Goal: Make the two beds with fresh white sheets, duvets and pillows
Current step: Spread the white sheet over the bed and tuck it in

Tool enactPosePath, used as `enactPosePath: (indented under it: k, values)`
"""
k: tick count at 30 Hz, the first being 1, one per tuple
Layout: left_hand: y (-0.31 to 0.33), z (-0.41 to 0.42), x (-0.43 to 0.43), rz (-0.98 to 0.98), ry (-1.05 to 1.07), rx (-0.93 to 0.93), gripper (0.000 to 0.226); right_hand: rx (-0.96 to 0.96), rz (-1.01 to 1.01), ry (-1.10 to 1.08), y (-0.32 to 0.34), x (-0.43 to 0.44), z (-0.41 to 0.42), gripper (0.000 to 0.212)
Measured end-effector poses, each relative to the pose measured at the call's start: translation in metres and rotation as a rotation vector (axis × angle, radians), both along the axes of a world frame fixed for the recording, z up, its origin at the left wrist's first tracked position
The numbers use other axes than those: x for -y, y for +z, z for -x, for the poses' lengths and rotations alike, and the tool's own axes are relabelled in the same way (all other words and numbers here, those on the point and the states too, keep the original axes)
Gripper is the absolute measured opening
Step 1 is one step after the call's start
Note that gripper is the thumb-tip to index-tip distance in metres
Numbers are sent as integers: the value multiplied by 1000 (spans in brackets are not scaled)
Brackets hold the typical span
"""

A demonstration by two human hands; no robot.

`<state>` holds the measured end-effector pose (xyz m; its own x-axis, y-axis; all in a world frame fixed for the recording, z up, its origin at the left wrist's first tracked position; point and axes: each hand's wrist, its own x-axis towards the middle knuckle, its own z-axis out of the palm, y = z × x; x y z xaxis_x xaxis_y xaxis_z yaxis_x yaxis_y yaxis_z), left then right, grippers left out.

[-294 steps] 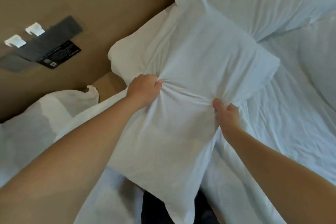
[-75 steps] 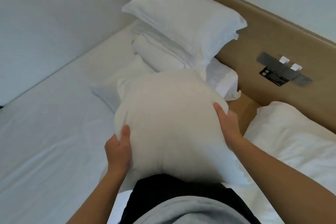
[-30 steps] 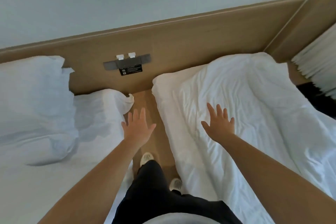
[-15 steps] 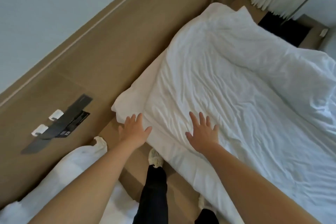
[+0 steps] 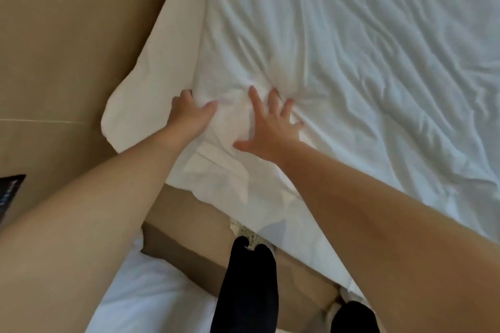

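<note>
Two hands (image 5: pixel 190 116) (image 5: pixel 270 130) now farther onto one rumpled white duvet (image 5: pixel 351 62)

Creased white cloth duvet (image 5: pixel 365 67); matt tan wooden headboard (image 5: pixel 67 35).

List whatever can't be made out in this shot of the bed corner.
Head view only:
- Fingers of the left hand: tips sunk in a fold of the white bedding; gripping or pressing, unclear.
- Black label on the headboard: cut by the left edge, print blurred.
- Shoe: mostly behind the black trouser leg.
- Second bed: only a corner shows; the bottom edge cuts it off.
</note>
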<state>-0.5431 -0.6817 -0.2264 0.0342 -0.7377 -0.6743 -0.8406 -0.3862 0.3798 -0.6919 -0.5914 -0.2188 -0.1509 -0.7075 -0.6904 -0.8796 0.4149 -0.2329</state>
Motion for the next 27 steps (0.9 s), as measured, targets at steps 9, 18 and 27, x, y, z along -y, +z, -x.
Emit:
enactPosePath:
  k: [9,18,27]
  values:
    - [-34,23,-50,-249,321,-666,34,31,276,-257,-56,-22,18,18]
    - [32,119,-16,-689,777,-985,65,516,118,-807,52,-28,122,19]
    - [136,83,17,410,76,-157,26,326,54,-507,109,-57,127,14]
